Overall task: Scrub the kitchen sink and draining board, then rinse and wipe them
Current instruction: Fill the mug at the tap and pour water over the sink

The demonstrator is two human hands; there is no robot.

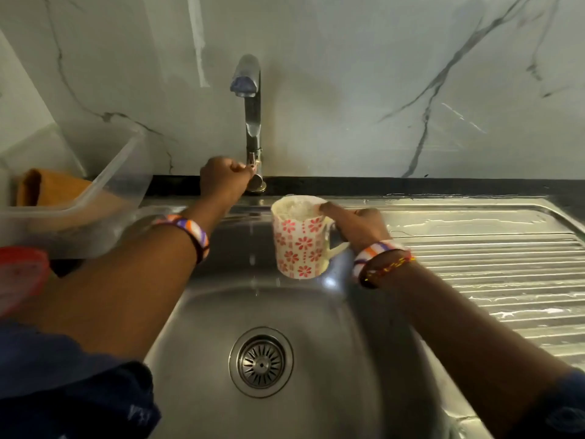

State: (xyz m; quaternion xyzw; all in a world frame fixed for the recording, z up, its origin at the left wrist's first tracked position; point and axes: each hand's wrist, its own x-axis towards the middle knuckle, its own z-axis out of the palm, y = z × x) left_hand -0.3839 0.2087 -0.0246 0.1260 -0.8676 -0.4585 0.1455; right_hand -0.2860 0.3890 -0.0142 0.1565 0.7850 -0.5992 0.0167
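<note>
Stainless steel makes up the sink [202,312], whose round drain strainer [261,362] sits low in the basin, and the ribbed draining board [493,267] to its right, wet and streaked with water; the left hand [223,177] reaches to the back of the sink with its fingers curled round the small lever at the foot of the tap [251,99]; a thin thread of water falls below the spout into the basin; the right hand [361,228] grips the handle of a white mug [297,239] patterned with red flowers, holding it upright above the basin just beside the falling water, its thumb on the rim, the mug full to near the brim; beaded bracelets circle both wrists; at the left edge a clear plastic tub [104,198] stands on the desk with an orange cloth [50,188] inside it; behind everything rises a white marble-veined wall [380,74].
</note>
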